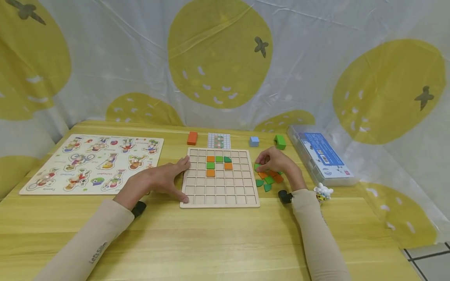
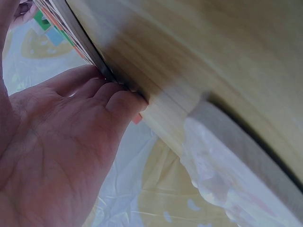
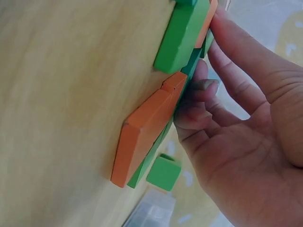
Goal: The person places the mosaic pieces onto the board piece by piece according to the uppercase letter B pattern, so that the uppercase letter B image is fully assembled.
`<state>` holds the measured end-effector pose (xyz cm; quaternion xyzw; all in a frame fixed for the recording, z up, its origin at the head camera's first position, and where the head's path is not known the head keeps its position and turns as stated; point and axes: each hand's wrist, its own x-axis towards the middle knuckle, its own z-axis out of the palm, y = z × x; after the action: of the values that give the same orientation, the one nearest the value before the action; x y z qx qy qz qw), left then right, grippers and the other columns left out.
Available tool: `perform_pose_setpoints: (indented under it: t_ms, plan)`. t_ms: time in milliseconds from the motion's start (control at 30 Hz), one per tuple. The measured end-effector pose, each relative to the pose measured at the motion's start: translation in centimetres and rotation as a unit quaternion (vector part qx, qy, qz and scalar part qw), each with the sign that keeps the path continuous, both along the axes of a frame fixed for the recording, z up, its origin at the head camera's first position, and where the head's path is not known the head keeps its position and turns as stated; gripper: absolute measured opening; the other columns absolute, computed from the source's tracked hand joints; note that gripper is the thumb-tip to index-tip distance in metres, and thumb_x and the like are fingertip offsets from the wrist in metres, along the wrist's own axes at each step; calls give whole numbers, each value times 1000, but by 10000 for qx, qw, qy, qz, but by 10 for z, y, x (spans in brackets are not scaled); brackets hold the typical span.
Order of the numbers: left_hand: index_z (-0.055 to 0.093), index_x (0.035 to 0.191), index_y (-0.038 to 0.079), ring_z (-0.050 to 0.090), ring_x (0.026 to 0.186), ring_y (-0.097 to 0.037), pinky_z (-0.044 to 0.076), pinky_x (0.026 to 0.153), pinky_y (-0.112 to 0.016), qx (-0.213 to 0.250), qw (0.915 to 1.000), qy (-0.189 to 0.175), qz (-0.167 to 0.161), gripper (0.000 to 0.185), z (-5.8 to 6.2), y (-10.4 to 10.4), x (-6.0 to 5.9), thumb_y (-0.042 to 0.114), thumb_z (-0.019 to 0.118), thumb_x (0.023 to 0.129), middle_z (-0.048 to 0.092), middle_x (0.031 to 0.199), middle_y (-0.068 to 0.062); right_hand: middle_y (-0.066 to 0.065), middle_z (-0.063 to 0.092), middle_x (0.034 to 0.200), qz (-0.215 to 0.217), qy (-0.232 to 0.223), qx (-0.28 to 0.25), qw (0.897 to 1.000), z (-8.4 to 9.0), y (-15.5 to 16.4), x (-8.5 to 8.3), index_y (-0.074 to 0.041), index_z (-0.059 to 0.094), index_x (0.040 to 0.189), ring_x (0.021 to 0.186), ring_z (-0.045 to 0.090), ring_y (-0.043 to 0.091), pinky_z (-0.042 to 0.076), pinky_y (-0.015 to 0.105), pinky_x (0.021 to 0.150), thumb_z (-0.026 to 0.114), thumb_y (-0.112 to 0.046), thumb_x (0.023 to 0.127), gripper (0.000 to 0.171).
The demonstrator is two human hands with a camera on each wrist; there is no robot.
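Observation:
A wooden grid board [image 1: 219, 191] lies on the table with several orange and green tiles in its upper cells; one dark green tile [image 1: 227, 159] has a rounded edge. My left hand [image 1: 154, 181] is spread along the board's left side, thumb near the lower corner and fingers touching the edge higher up. To the right of the board, my right hand [image 1: 279, 160] is over a loose pile of tiles, its fingers bent among them. In the right wrist view the thumb touches an orange tile [image 3: 147, 123] group's upper end; whether a tile is pinched is hidden.
A printed pattern card [image 1: 219, 141] lies behind the board, between a red block [image 1: 192, 138] and a blue cube [image 1: 254, 141]. A green arch block [image 1: 279, 142] and a plastic case [image 1: 321, 156] stand right. A picture puzzle board [image 1: 95, 164] lies left; a small figurine [image 1: 322, 192] sits beside the right sleeve.

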<state>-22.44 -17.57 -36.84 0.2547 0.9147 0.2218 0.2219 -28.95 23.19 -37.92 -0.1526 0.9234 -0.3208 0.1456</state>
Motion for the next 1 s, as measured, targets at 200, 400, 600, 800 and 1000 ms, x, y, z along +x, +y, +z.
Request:
perform_pose_setpoints:
  t_ms: [200,400,600,800,1000]
  plan:
    - [18,171,-2,21,162,-48,27,127,-63,10,10000,42,-1,131,-1,-1,0,51,95,80,10,178,-27,8,75,89,99,142,-47,9998,2,0,-1,1,78,99,79,67,21,57,34,76,86,-5,92,12]
    - [20,171,-1,20,162,-48,27,127,-63,19,10000,27,7,129,-1,-2,1,52,95,80,8,179,-25,14,79,89,364,532,-601,9961,14,-14,2,3,83,99,76,71,36,60,40,69,81,-2,96,7]
    - [21,171,-1,18,163,-47,25,127,-63,20,10000,13,55,128,0,-3,0,50,95,80,7,179,-25,14,80,90,1211,-55,-1198,9854,15,-64,9,6,82,106,78,75,35,64,42,74,74,1,100,11]
    - [21,171,0,17,164,-46,24,129,-61,53,10000,-32,63,127,-1,-1,0,51,95,80,7,179,-24,20,80,98,1375,-182,-1233,9826,12,-96,17,10,79,112,82,78,30,65,38,80,70,6,101,15]
    - [20,171,-1,16,164,-46,23,129,-61,50,10000,-41,45,127,-1,1,0,49,95,81,6,179,-24,22,76,116,1319,-336,-1067,9849,13,-101,21,12,76,122,93,78,28,64,36,88,67,7,103,22]
